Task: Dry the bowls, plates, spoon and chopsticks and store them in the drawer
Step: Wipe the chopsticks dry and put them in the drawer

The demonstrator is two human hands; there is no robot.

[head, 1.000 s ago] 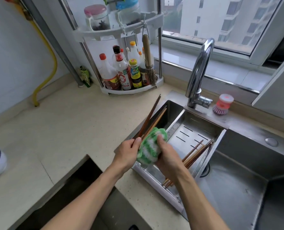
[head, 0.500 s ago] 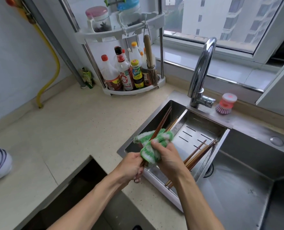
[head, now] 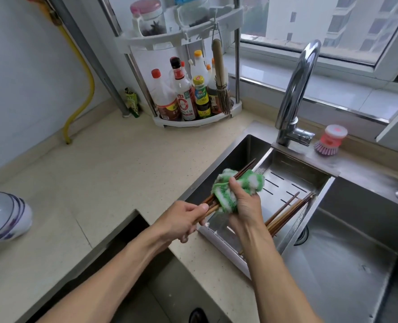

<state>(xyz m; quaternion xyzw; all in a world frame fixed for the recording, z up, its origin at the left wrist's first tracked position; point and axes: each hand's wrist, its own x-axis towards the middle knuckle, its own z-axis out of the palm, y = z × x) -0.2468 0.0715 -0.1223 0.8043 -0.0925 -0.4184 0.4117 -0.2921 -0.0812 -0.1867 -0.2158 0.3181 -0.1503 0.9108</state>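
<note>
Head view: left hand (head: 181, 220), fingers pinching chopsticks (head: 245, 169) over sink rack (head: 319, 194); right hand (head: 245, 206), fingers gripping cloth (head: 230, 190) around them. More chopsticks (head: 286, 212) in rack. Bowls (head: 4, 215) on counter (head: 100, 171).

A pale speckled countertop (head: 114, 173) runs along a white wall (head: 18, 73), where a yellow hose (head: 86, 73) hangs beside a grey pipe (head: 93, 59). A white corner rack (head: 193, 120) with 2 shelves holds bottles and jars. A steel sink (head: 347, 259) with a curved chrome tap (head: 295, 89) sits under a window (head: 321, 26), daylight showing apartment blocks outside. A pink dish brush (head: 330, 141) stands by the tap.
</note>
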